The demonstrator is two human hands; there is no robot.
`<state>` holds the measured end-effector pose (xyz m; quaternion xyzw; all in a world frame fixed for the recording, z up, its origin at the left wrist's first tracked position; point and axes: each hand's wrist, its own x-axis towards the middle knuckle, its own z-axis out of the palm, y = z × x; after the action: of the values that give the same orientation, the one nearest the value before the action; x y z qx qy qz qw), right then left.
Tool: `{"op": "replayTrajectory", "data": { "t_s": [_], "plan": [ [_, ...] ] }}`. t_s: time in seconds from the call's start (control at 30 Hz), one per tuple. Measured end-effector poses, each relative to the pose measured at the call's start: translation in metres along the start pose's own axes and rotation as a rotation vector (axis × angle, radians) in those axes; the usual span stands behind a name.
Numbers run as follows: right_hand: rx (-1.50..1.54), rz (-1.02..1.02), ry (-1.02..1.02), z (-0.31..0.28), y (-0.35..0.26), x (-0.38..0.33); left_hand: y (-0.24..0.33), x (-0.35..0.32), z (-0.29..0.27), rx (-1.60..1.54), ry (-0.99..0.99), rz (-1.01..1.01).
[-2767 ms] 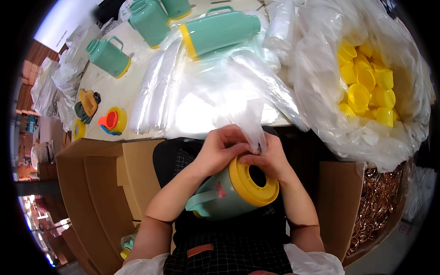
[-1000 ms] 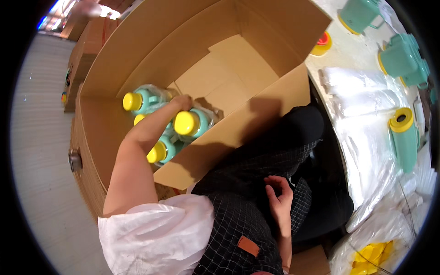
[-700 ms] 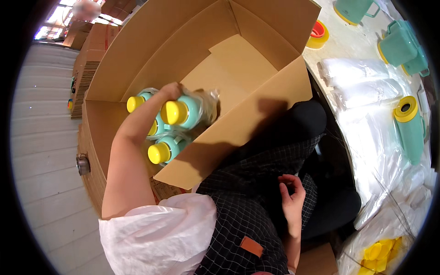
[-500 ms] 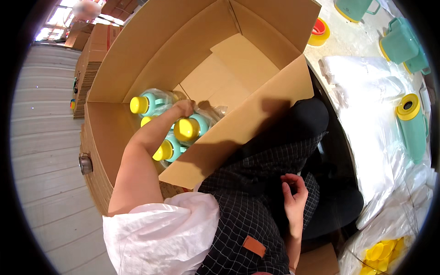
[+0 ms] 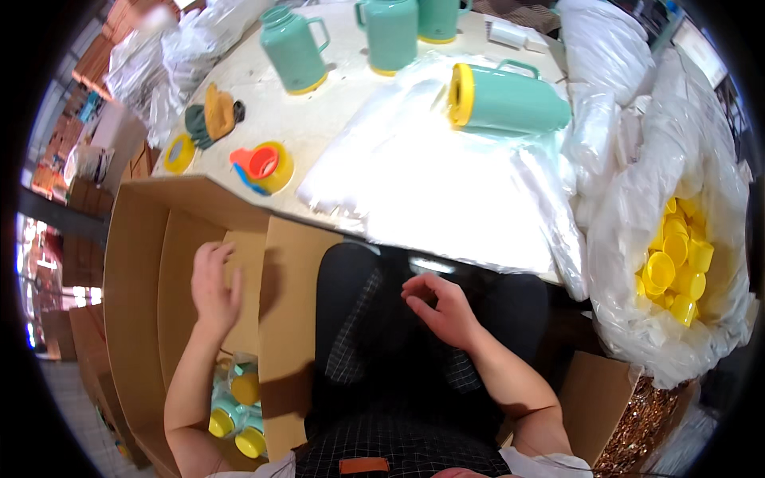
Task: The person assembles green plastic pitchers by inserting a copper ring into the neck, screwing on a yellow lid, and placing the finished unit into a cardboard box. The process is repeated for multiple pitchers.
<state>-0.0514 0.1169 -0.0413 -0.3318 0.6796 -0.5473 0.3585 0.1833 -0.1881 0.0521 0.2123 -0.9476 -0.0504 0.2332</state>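
Note:
My left hand [image 5: 217, 288] is raised over the open cardboard box [image 5: 131, 271] with nothing in it, its thumb apart from the fingers. Below it, in the near end of the box, lie several green jugs [image 5: 225, 405] with yellow lids, in clear plastic bags and partly hidden by my left forearm. My right hand [image 5: 443, 309] hovers above my lap, loosely curled and empty, with a gap between thumb and fingers. Beyond it, a green jug [image 5: 510, 99] with a yellow rim lies on its side on a stack of clear plastic bags [image 5: 430, 207] at the table's edge.
Several green jugs [image 5: 295, 52] stand on the far side of the white table [image 5: 231, 72]. A yellow ring with a red piece [image 5: 265, 166] sits near the box. At right, a plastic sack holds yellow cups [image 5: 673, 263]; below it stands a carton of copper-coloured pieces [image 5: 649, 422].
My left hand has let go of the bagged jugs in the box and come up empty. My view has swung right toward the table; my right hand stays over my lap.

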Motion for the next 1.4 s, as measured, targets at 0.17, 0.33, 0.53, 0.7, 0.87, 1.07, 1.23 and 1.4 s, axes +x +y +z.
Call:
{"op": "replayTrajectory", "data": {
  "t_s": [0.17, 0.33, 0.53, 0.7, 0.87, 1.07, 1.23, 1.4],
  "plan": [
    [0.007, 0.052, 0.123, -0.005, 0.013, -0.005, 0.143, 0.135, 0.13, -0.7, -0.196, 0.127],
    [0.116, -0.032, 0.161, -0.006, 0.02, -0.001, 0.215, 0.307, 0.266, -0.9, 0.033, -0.42],
    [0.649, 0.064, 0.337, -0.041, 0.021, 0.004, 0.267, 0.281, 0.233, -1.157, 0.117, -0.41],
    [1.089, -0.027, 0.273, -0.041, 0.017, -0.003, 0.261, 0.062, 0.135, -1.111, 0.36, -0.144],
    [0.869, 0.106, -0.047, 0.006, 0.051, -0.001, 0.205, -0.046, 0.051, -0.543, 0.059, 0.636],
    [0.626, 0.156, -0.212, 0.064, 0.023, -0.018, 0.138, -0.043, 0.055, -0.462, 0.208, -0.378],
    [0.708, -0.006, -0.235, 0.038, -0.009, -0.048, 0.103, -0.063, 0.063, -1.31, -0.065, -0.703],
    [0.835, 0.092, -0.661, 0.028, 0.033, -0.085, 0.1, -0.018, 0.085, -1.887, -0.15, -0.651]
  ]
}}
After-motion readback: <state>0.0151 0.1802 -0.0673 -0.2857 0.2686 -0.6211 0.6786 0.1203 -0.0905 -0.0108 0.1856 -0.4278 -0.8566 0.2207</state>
